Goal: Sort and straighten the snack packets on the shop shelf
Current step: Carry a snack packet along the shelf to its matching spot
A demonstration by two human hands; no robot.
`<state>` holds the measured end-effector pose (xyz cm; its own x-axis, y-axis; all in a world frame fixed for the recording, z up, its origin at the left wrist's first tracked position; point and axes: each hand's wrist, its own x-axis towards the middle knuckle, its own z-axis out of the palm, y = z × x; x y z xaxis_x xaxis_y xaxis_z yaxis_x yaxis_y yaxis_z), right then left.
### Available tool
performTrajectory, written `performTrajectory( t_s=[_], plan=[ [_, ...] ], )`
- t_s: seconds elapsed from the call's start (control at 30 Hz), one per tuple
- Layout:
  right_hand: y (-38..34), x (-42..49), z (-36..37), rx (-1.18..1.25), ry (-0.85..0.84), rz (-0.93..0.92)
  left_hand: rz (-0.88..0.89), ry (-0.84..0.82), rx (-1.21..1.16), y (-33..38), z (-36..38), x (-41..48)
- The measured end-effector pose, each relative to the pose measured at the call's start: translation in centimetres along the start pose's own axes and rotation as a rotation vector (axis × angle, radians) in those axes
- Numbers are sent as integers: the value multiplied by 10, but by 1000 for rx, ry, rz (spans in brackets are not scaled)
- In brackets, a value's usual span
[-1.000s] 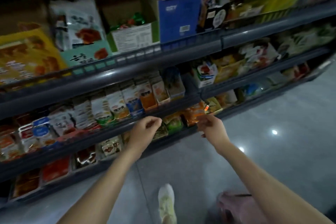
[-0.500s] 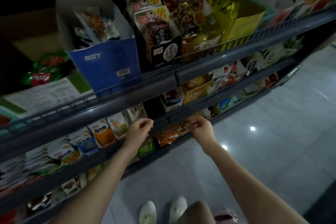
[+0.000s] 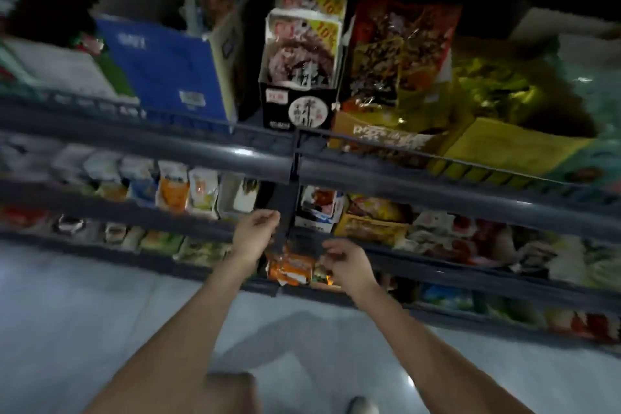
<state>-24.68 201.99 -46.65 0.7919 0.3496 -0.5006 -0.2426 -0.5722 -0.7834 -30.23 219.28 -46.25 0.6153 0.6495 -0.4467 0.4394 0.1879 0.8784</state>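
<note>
Standing at the shop shelf [image 3: 201, 158], we hold our left hand [image 3: 257, 235] up by the dark post [image 3: 289, 208], fingers [image 3: 268, 217] curled in, but it is too blurry to tell if they hold anything. Our right hand [image 3: 347, 265] is lower, just beside the orange snack packets [image 3: 290, 267] on a low shelf [image 3: 218, 274], fingers curled too, and we cannot tell if they pinch one. A blue box [image 3: 168, 74] sits on the top shelf [image 3: 100, 111] above them.

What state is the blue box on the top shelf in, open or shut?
Open. The blue box has nothing covering its top, its side walls stand up, and blurred contents show inside.
</note>
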Motion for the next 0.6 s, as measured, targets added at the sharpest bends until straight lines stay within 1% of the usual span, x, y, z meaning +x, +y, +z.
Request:
performTrajectory(
  t_s=[0.1, 0.23, 0.33, 0.5, 0.6],
  plan=[
    [8, 8, -22, -120, -108, -79, -57, 102, -107, -18, 15, -26],
    [20, 25, -35, -212, -160, -174, -81, 190, -185, -42, 39, -51],
    [27, 48, -34, -285, -128, -277, -86, 231, -268, -56, 55, -53],
    [36, 88, -17, -481, -32, -551, -106, 250, -417, -71, 70, -31],
    [44, 113, 2, -489, 38, -668, -86, 260, -475, -80, 75, -12]
  ],
)
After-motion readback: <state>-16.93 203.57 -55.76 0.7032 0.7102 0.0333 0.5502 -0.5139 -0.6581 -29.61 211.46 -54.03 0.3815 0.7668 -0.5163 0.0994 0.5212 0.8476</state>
